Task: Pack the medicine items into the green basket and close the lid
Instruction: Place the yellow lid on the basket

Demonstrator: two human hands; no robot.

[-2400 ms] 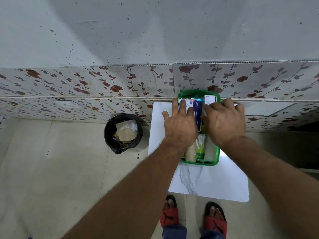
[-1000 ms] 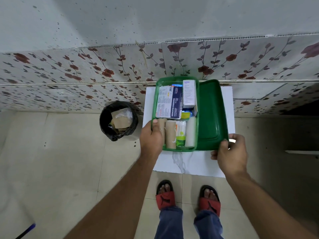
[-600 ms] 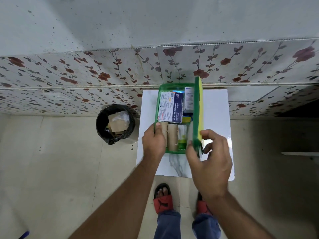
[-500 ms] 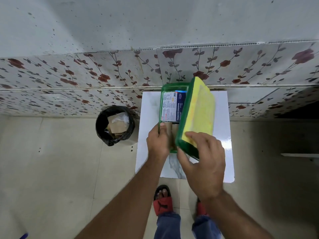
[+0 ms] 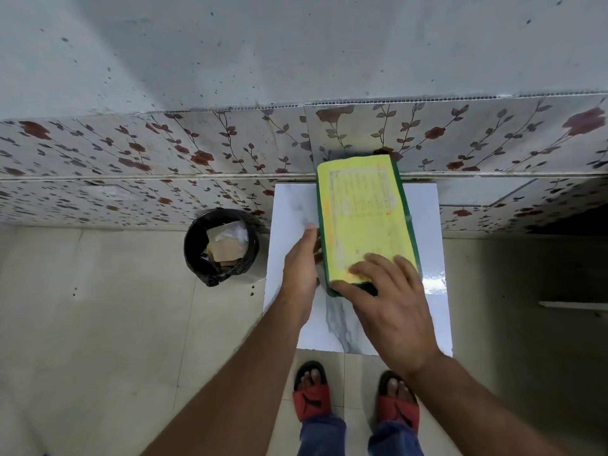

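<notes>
Swung over and down since half a second ago: yellow-topped lid, tipped up on its side back then, now lying nearly flat on the green basket. Covers the whole basket, so only a thin green edge peeks out along the sides and at the near corner. No medicine items to be seen any more, most likely all tucked away underneath. Sits on the white table, near the middle, far end close up to the table's far edge by the flowery wall. Right hand lies on the near end of the lid, fingers spread flat on the yellow top and thumb along the near green edge, most likely to push the lid down until it shuts tight. Not pinching the edge as before, just pressing. Left hand rests against the left side of the basket, probably to keep it from sliding while the lid goes down; cannot tell if those fingers curl around the rim or only lean on it, since the lid hides their tips. Looks almost done, with maybe one last firm push left. Off the table's left edge, on the floor, black bin with paper scraps inside. Below the near edge, two feet in red sandals.
</notes>
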